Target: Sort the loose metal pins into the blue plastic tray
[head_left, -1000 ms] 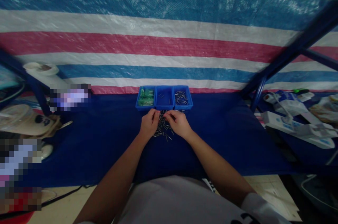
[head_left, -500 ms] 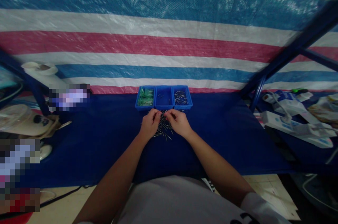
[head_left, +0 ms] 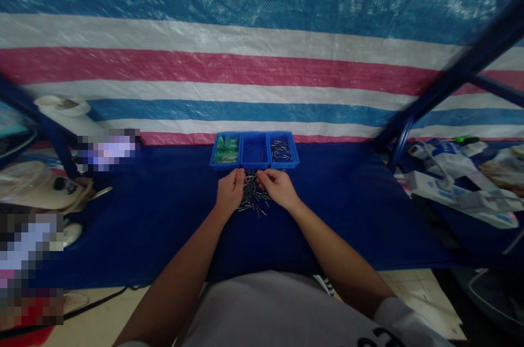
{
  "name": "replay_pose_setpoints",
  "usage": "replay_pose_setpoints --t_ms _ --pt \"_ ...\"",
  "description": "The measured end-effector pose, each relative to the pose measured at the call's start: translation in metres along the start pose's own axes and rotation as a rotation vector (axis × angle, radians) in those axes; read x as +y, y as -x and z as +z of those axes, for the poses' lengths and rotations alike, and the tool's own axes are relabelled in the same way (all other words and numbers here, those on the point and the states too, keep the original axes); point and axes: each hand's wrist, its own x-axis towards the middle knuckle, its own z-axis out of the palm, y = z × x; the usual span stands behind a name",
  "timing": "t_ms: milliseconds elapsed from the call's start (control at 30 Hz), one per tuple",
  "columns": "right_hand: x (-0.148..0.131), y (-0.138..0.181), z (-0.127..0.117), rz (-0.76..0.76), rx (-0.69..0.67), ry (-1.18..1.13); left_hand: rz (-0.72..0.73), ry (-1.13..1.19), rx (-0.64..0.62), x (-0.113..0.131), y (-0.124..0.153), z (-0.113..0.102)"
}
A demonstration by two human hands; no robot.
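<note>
Before striped sheeting, the left hand and right hand, fingers bunched, partly hide slim metal pieces; whether either grips one is unclear.

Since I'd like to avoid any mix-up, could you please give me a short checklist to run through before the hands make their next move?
1. Left hand has a pin in its fingertips: cannot tell, too small to make out.
2. Right hand has a pin in its fingertips: cannot tell, same reason.
3. Loose metal pins within reach: ok, piled on the table between the hands.
4. Three blue compartments side by side: ok, just beyond the hands.
5. Green pieces in the left compartment: ok.
6. Middle compartment empty: not ok, a few thin pieces lie inside.
</note>
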Motion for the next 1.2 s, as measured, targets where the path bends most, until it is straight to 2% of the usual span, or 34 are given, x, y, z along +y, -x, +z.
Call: replay_pose_setpoints --t_ms 167,333,467,600,733,933,1200 --pt "0.011 -0.007 -0.010 0.097 0.156 0.009 -0.029 0.020 -0.013 0.000 -0.001 0.001" --pt "0.010 -0.013 -0.025 0.172 0.301 -0.020 -0.022 0.030 -0.059 0.000 -0.001 0.001" --pt "0.003 -0.014 -0.029 0.106 0.345 -0.099 -0.022 0.032 -0.064 0.000 -0.001 0.002" --pt "0.000 -0.011 -0.028 -0.001 0.301 -0.019 -0.006 0.025 -0.063 0.000 -0.001 0.002" --pt "0.000 -0.007 -0.029 -0.046 0.197 0.361 -0.011 0.029 -0.073 0.001 -0.001 0.001" --pt "-0.002 -0.004 -0.037 0.100 0.134 0.722 -0.014 0.032 -0.070 0.002 0.000 0.001" --pt "0.004 -0.004 -0.034 0.157 0.033 0.862 0.002 0.023 -0.070 0.001 -0.001 0.002"
